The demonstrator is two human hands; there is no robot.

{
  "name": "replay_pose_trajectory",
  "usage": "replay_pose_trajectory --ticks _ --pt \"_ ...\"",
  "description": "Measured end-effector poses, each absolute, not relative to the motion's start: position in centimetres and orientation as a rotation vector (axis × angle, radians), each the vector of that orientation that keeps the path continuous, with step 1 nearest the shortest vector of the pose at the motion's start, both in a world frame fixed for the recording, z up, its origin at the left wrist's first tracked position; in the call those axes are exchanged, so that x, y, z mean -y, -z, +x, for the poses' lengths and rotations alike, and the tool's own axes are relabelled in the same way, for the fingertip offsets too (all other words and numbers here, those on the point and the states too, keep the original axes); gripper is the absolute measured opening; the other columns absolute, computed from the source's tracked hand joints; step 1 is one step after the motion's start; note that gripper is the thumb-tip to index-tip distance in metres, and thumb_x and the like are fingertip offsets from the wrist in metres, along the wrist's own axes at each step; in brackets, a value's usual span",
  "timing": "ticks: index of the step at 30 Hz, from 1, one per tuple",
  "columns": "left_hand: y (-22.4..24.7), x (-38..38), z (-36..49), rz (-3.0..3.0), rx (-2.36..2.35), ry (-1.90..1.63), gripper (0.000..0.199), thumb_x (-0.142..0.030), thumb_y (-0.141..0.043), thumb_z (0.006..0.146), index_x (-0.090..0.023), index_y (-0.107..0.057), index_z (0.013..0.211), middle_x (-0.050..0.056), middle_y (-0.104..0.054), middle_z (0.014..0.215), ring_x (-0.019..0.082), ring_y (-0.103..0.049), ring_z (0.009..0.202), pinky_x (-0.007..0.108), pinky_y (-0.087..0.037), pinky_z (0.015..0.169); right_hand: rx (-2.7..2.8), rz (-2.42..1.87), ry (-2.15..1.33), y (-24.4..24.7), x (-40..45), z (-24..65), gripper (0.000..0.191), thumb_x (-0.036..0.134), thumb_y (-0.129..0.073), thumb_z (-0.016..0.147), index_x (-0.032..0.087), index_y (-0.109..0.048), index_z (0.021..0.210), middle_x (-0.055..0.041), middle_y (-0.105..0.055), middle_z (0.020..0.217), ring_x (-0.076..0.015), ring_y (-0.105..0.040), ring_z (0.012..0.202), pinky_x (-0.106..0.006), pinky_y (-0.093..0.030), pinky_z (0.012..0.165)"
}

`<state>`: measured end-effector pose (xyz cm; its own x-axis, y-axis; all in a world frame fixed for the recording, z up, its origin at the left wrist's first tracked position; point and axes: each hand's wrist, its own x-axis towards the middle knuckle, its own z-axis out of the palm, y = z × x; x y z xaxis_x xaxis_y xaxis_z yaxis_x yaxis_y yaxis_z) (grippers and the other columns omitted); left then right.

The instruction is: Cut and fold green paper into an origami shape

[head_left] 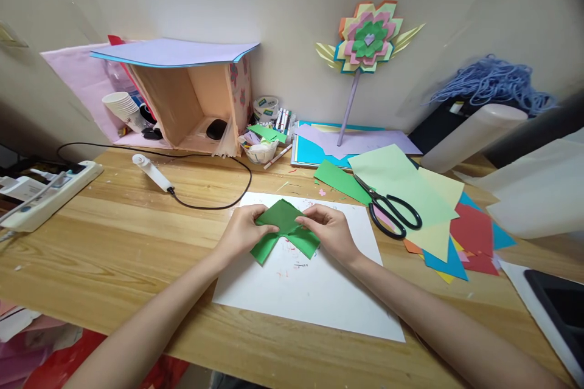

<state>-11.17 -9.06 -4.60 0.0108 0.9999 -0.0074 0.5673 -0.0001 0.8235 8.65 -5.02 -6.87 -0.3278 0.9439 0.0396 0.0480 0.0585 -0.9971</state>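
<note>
A piece of folded green paper (281, 217) is held between my two hands, with two flaps spread toward me at lower left and lower right. My left hand (244, 232) pinches its left side between thumb and fingers. On the right side, my right hand (332, 232) grips the paper the same way, fingertips near the upper flap. Beneath lies a white sheet (314, 292) with small coloured marks. Black-handled scissors (387, 205) rest to the right on pale yellow-green paper (387, 170) and a green strip (340, 180).
A layered paper flower (369, 41) leans on the wall at the back. Left of it stand a bowl of scraps (260, 152) and an open box (191, 97). A corded white tool (152, 172) and a power strip (50, 194) lie left; coloured paper sheets (474, 228) lie right.
</note>
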Motion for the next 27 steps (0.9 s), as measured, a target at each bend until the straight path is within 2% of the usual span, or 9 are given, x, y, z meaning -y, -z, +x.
replay_pose_trajectory --ticks 4,12,19,27 --pt "4.7 9.1 -11.1 1.642 -1.624 -0.825 0.026 -0.035 -0.067 0.064 -0.016 -0.051 0.057 -0.005 -0.043 0.055 0.011 -0.040 0.057 0.021 -0.030 0.051 1.475 -1.045 -1.417 6.9 5.0 8.6 0.020 0.036 -0.072 0.065 0.018 -0.063 0.065 -0.0008 -0.064 0.066 -0.0158 -0.061 0.064 -0.029 -0.053 0.061" --pt "4.4 9.2 -10.9 1.650 -1.599 -0.797 0.029 -0.041 -0.065 0.066 -0.015 -0.056 0.058 -0.004 -0.044 0.056 0.011 -0.040 0.057 0.021 -0.030 0.051 1.472 -1.038 -1.405 6.9 5.0 8.6 0.024 0.040 -0.072 0.064 0.018 -0.062 0.066 -0.0015 -0.063 0.068 -0.0166 -0.061 0.065 -0.030 -0.054 0.060" --pt "4.0 9.2 -10.5 1.610 -1.516 -0.903 0.026 -0.040 -0.065 0.068 -0.014 -0.061 0.067 -0.002 -0.054 0.064 0.013 -0.048 0.063 0.021 -0.036 0.057 1.590 -0.960 -1.402 6.9 5.3 8.7 0.021 0.039 -0.067 0.070 0.019 -0.061 0.073 -0.0021 -0.062 0.073 -0.0169 -0.060 0.068 -0.031 -0.053 0.063" --pt "4.7 9.7 -9.7 1.613 -1.523 -0.909 0.028 -0.040 -0.062 0.072 -0.014 -0.060 0.063 -0.003 -0.052 0.059 0.012 -0.046 0.059 0.022 -0.033 0.054 1.782 -0.931 -1.293 6.2 5.3 8.7 0.019 0.037 -0.062 0.076 0.020 -0.060 0.084 -0.0028 -0.064 0.080 -0.0169 -0.061 0.072 -0.028 -0.049 0.061"
